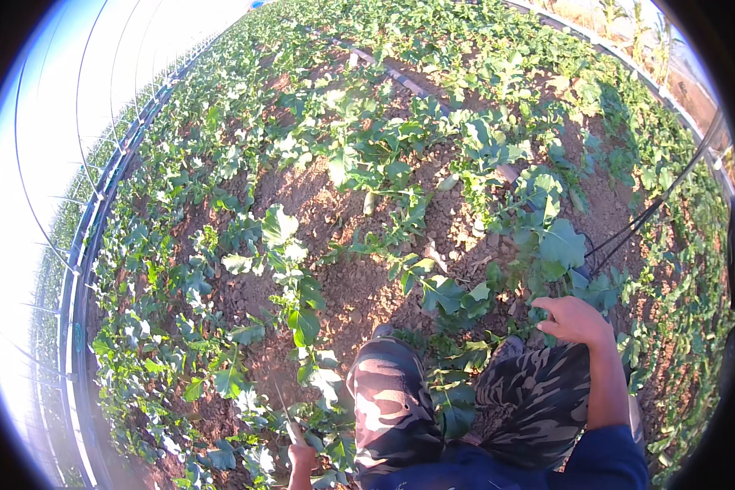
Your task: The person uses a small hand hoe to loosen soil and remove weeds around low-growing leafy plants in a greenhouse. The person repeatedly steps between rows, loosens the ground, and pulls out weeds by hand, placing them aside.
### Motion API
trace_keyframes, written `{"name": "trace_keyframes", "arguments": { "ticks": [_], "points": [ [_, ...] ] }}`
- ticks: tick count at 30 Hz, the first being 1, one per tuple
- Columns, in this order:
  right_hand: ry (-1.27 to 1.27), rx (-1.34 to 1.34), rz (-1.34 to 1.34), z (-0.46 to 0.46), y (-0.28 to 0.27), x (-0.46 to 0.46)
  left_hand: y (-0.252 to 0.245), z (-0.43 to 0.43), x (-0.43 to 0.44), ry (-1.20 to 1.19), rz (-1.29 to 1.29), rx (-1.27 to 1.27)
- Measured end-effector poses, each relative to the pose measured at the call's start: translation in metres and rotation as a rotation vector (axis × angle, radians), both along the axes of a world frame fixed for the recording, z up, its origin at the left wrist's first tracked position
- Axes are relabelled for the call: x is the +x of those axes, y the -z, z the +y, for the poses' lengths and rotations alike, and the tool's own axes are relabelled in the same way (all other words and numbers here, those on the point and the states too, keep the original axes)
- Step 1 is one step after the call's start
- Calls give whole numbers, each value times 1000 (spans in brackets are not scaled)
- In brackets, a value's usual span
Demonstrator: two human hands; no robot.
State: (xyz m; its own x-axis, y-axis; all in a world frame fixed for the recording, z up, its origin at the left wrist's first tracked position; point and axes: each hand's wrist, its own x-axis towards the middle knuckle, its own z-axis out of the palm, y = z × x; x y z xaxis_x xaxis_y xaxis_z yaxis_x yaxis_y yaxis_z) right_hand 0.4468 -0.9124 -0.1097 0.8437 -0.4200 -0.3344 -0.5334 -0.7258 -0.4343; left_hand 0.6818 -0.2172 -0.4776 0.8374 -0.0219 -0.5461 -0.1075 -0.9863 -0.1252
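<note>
My left hand [302, 456] grips the pale handle of a knife [294, 432], whose thin blade points up and away over the leaves beside my left knee. My right hand [572, 320] hovers at my right knee, thumb and forefinger apart with no object seen between them; its other fingers are curled and partly hidden. Just beyond it are broad green leaves [562, 244] of a leafy crop plant. Between my legs in camouflage trousers [395, 398] grows another leafy plant [456, 407]. A pale green root top [369, 203] pokes out of the soil ahead.
Rows of leafy plants cover the brown soil [355, 288]. A pipe [404, 79] runs between rows ahead. Dark cords [643, 214] slant down at the right. Curved hoops and a rail [76, 306] line the left side; another low edge [637, 70] bounds the right.
</note>
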Motion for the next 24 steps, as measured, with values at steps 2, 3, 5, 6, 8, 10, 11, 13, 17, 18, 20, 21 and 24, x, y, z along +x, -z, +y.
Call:
{"name": "trace_keyframes", "arguments": {
  "ticks": [2, 3, 5, 6, 8, 10, 11, 13, 17, 18, 20, 21, 24],
  "points": [
    [25, -60, 22, 1, -8, -16, -63, -66, -60, -482, 14, -247],
    [15, -44, 2, 3, -4, -14, -95, -63, -71, -705, 73, -367],
    [6, -24, -23, 1, -1, -16, -61, 2, -86, -772, -39, -453],
    [13, -40, -15, 0, -2, -22, -65, -8, -94, -771, -80, -540],
    [12, -57, -17, 0, -5, -24, -73, -23, -96, -922, -134, -686],
    [4, -16, -33, 1, -5, -22, -48, 7, -96, -777, -277, -681],
    [-4, 16, -60, 2, -3, -19, -24, 38, -89, -558, -413, -574],
    [12, 18, -28, 2, -5, -24, -21, 33, -83, -590, -240, -506],
    [6, -69, -33, -9, 5, -45, -147, -74, -75, -455, -51, -440],
    [29, -38, -29, -6, 2, -43, -173, -93, -76, -413, -78, -407],
    [23, 31, -57, 0, -3, -32, -93, -1, -50, -613, -294, -489],
    [47, 14, -25, -2, 0, -39, -88, -38, -55, -719, -301, -608],
    [75, 9, -9, -7, 0, -49, -167, -132, -63, -875, -467, -881]
  ]
}}
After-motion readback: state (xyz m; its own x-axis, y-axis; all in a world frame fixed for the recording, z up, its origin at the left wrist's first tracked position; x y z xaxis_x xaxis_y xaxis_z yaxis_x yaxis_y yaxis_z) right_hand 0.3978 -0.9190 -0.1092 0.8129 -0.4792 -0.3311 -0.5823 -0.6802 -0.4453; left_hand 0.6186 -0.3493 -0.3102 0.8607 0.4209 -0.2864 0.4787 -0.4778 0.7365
